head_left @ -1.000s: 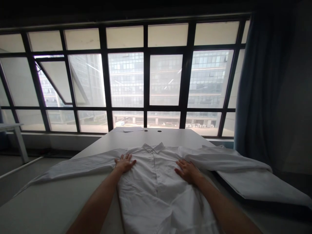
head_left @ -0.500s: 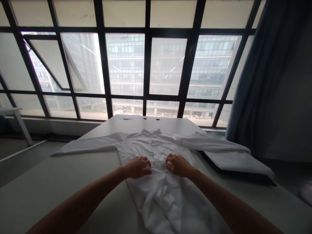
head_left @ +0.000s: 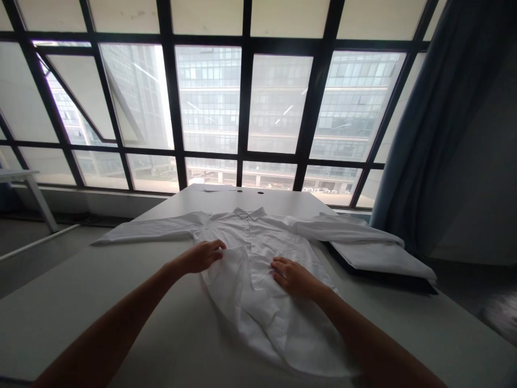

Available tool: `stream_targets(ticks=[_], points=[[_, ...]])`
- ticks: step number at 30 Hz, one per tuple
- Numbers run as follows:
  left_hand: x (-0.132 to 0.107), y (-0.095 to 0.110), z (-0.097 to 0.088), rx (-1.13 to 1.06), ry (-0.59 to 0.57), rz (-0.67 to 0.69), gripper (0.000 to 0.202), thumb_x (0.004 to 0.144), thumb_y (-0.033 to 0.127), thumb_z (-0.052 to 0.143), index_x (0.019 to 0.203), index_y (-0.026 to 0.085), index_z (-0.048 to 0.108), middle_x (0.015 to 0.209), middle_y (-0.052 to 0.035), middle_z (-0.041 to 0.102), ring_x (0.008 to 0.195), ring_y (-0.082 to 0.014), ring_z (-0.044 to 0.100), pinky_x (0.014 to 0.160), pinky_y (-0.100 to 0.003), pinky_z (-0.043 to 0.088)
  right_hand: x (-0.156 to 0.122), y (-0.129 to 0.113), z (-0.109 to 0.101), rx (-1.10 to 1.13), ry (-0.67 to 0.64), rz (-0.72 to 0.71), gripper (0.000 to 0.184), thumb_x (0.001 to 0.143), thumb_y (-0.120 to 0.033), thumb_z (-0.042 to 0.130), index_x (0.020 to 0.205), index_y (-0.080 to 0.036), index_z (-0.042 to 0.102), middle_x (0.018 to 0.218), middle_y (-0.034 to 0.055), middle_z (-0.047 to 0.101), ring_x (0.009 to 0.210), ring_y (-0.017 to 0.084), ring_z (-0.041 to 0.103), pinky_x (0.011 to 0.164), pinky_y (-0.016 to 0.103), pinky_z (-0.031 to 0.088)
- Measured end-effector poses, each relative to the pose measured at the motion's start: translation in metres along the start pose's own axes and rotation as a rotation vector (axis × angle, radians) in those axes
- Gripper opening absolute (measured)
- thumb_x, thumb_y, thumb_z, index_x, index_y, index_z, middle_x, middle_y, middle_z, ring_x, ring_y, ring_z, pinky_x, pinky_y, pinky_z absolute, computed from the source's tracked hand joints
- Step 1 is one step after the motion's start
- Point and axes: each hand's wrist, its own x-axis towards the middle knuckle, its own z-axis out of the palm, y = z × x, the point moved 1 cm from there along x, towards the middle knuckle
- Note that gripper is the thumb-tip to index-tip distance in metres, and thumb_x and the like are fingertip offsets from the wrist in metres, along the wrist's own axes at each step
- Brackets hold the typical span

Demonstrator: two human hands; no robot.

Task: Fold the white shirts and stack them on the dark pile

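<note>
A white long-sleeved shirt (head_left: 258, 302) lies front up on the white table, its collar at the far end and both sleeves stretched out sideways. My left hand (head_left: 203, 255) pinches the shirt's front at the left side, and the cloth there is lifted a little. On the right half of the front rests my right hand (head_left: 293, 274), its fingers apart and lying on the fabric. Folds run through the lower part of the shirt between my forearms.
The white table (head_left: 161, 302) reaches toward a wide black-framed window (head_left: 246, 102). Folded white cloth (head_left: 383, 260) on a dark flat item lies at the right, under the right sleeve. A blue curtain (head_left: 416, 145) hangs at the right. Another table (head_left: 18, 175) stands far left.
My left hand has moved left and away from me, drawing the shirt's front cloth with it. The right hand has hardly moved. The lower shirt now spreads wider.
</note>
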Motion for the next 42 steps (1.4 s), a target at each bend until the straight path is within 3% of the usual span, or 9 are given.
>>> stream_targets(ticks=[4,11,18,21,24,28,32,34,42], points=[[0.000,-0.014,-0.014,-0.050,0.101,-0.080,0.055,0.076,0.056,0.061,0.115,0.018,0.065,0.110,-0.0117,0.070,0.100,-0.0305,0.063,0.089,-0.037,0.047,-0.001,0.004,-0.002,0.073,0.002,-0.010,0.038,0.092,-0.034,0.050,0.124,-0.018,0.062,0.136,0.0140,0.055,0.120,0.025,0.056,0.103,0.038,0.042],[0.003,-0.029,-0.018,0.049,0.387,-0.265,0.041,0.082,0.054,0.047,0.069,0.018,0.061,0.064,-0.0026,0.063,0.064,-0.0192,0.057,0.064,-0.028,0.041,0.001,0.007,-0.009,0.157,-0.012,-0.019,0.036,0.091,-0.038,0.052,0.119,-0.021,0.065,0.133,0.0110,0.058,0.118,0.025,0.057,0.103,0.037,0.042],[0.006,-0.042,-0.018,-0.150,0.494,-0.286,0.037,0.076,0.054,0.048,0.066,0.018,0.052,0.058,0.0021,0.053,0.059,-0.0154,0.051,0.057,-0.025,0.037,-0.024,0.006,-0.056,0.455,-0.289,0.079,0.051,0.085,-0.058,0.055,0.115,-0.017,0.065,0.100,0.0086,0.069,0.088,0.021,0.064,0.078,0.031,0.051],[0.007,-0.040,-0.018,-0.378,0.522,-0.320,0.038,0.069,0.055,0.058,0.075,0.018,0.054,0.061,0.0023,0.058,0.057,-0.0148,0.052,0.054,-0.025,0.039,-0.033,-0.003,-0.063,0.463,-0.426,0.100,0.055,0.072,-0.044,0.074,0.117,-0.016,0.062,0.089,0.0050,0.068,0.076,0.017,0.061,0.067,0.025,0.048],[0.007,-0.035,-0.020,-0.645,0.508,-0.323,0.047,0.063,0.054,0.070,0.088,0.018,0.053,0.074,-0.0011,0.067,0.061,-0.0165,0.059,0.055,-0.026,0.045,-0.036,-0.012,-0.064,0.369,-0.502,0.115,0.024,0.072,-0.029,0.071,0.092,-0.015,0.067,0.070,-0.0022,0.059,0.060,0.010,0.050,0.055,0.020,0.039],[-0.007,-0.036,-0.043,-0.922,0.331,-0.124,0.056,0.064,0.044,0.080,0.107,0.018,0.054,0.089,-0.0052,0.071,0.074,-0.0201,0.067,0.065,-0.029,0.052,-0.042,-0.021,-0.073,0.501,-0.529,0.059,0.016,0.076,-0.030,0.068,0.073,-0.015,0.062,0.062,-0.0045,0.053,0.055,0.007,0.044,0.050,0.018,0.035],[-0.041,-0.048,-0.080,-1.064,-0.296,0.227,0.067,0.069,0.047,0.079,0.123,0.015,0.055,0.083,-0.0087,0.073,0.070,-0.0230,0.069,0.067,-0.032,0.055,-0.056,-0.031,-0.083,0.936,-0.848,-0.074,0.043,0.072,-0.050,0.074,0.087,-0.011,0.064,0.069,0.0016,0.063,0.060,0.012,0.060,0.057,0.022,0.045],[-0.053,-0.053,-0.092,-1.060,-0.456,0.259,0.067,0.077,0.054,0.070,0.129,0.014,0.054,0.087,-0.0124,0.074,0.071,-0.0260,0.070,0.066,-0.035,0.056,-0.056,-0.034,-0.082,1.002,-0.903,-0.075,0.053,0.070,-0.057,0.073,0.092,-0.010,0.065,0.073,0.0053,0.066,0.065,0.015,0.064,0.062,0.025,0.049],[-0.017,-0.024,-0.036,-0.401,-0.410,-0.047,0.048,0.079,0.054,0.069,0.110,0.017,0.069,0.098,-0.0102,0.073,0.090,-0.0248,0.068,0.080,-0.035,0.054,-0.029,-0.032,-0.054,0.380,-0.343,0.112,0.049,0.081,-0.050,0.065,0.113,-0.013,0.067,0.103,0.0122,0.068,0.087,0.020,0.065,0.075,0.030,0.051]])
